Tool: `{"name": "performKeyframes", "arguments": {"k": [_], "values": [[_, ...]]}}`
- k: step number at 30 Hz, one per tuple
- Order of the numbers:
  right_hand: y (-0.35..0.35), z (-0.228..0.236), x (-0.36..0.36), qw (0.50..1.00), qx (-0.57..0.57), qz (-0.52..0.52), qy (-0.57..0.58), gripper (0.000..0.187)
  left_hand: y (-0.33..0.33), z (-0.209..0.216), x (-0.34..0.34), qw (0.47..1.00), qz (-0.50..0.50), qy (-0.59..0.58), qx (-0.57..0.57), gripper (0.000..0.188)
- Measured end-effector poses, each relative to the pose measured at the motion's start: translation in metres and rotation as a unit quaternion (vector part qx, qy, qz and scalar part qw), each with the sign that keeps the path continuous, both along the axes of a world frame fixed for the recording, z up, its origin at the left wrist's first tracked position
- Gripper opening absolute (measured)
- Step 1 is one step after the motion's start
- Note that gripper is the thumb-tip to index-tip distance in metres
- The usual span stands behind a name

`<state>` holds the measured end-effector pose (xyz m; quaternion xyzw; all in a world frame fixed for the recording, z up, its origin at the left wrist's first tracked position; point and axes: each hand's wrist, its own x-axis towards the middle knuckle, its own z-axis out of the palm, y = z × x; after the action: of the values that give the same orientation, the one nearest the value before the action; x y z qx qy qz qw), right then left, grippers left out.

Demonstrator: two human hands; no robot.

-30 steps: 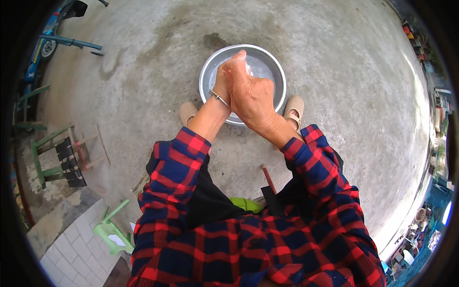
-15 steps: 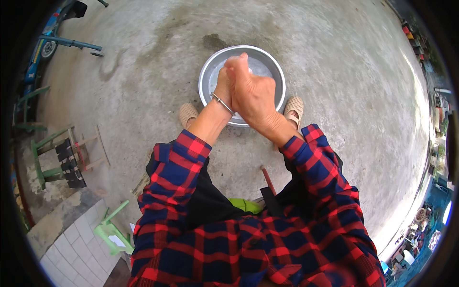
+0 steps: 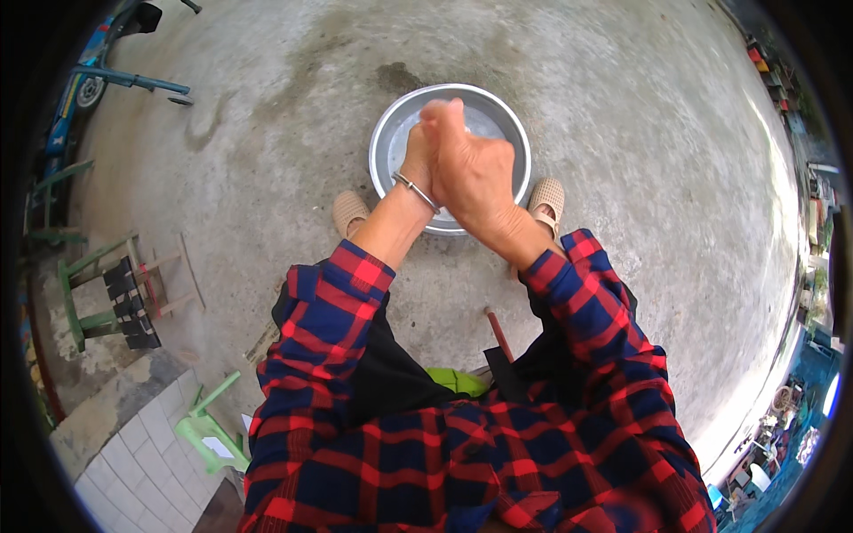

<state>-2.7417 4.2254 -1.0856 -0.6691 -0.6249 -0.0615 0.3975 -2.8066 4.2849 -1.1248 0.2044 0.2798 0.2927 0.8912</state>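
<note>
My left hand (image 3: 414, 158) and my right hand (image 3: 473, 174) are pressed together above a round metal basin (image 3: 384, 142) that stands on the concrete floor. The right hand lies over the left and hides most of its fingers. Nothing shows between the palms. A thin metal bangle (image 3: 416, 191) sits on my left wrist. Both forearms come out of rolled red and blue checked sleeves. The basin holds a pale wet bottom, partly covered by the hands.
My feet in beige slippers (image 3: 349, 211) (image 3: 546, 197) flank the basin's near rim. Green stools (image 3: 98, 293) (image 3: 209, 431) stand at the left by a tiled patch. A blue wheeled frame (image 3: 98, 80) is far left. A reddish stick (image 3: 498, 333) lies by my right knee.
The joined hands have shifted slightly against each other over the basin, with the fingertips now pointing more upward. The basin and feet have not moved.
</note>
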Motion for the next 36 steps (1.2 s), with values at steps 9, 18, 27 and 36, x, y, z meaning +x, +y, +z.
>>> {"name": "performKeyframes", "arguments": {"k": [9, 18, 27, 36], "values": [[-0.004, 0.001, 0.001, 1.000, -0.003, 0.029, 0.007, 0.015, -0.005, 0.006, 0.003, 0.996, 0.012, 0.082, -0.033, 0.030], [0.008, -0.007, 0.026, 0.997, -0.062, -0.032, 0.011, 0.013, 0.000, -0.001, -0.001, 0.998, -0.033, 0.049, 0.022, 0.024], [0.013, -0.005, 0.037, 0.992, -0.089, -0.075, 0.039, 0.021, -0.012, 0.037, 0.010, 0.991, -0.014, 0.130, 0.011, 0.027], [0.005, -0.001, 0.008, 0.998, -0.050, -0.025, -0.004, 0.021, 0.004, -0.005, -0.003, 0.996, -0.069, 0.024, 0.046, 0.023]]}}
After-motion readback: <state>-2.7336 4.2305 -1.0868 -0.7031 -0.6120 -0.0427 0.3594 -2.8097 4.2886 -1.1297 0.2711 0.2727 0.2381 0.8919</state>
